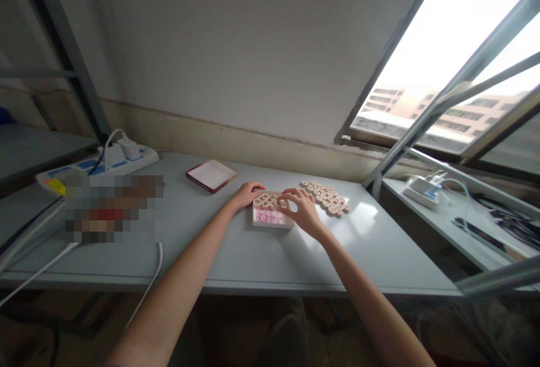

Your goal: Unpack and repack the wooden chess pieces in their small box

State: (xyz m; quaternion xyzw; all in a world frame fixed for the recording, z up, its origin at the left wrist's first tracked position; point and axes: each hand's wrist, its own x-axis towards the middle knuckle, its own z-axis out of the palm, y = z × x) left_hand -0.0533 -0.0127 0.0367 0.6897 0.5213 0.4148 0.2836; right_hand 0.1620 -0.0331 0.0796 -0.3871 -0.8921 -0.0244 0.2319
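A tray (272,218) with a pink grid is set mid-table (236,254), its far rows filled with round wooden discs (266,200). It is flanked by 2 hands. The left hand (248,193) is laid half-curled at its far left corner, and the right hand (304,209) is narrowed over 1 of them at its right edge. Whether anything is gripped cannot be told. Filling the tray is judged to be in hand. Another from the heap (327,197) just to the right would need a fingertip pinch and flat seating. Markings are unreadable, and a patch at left is blurred.
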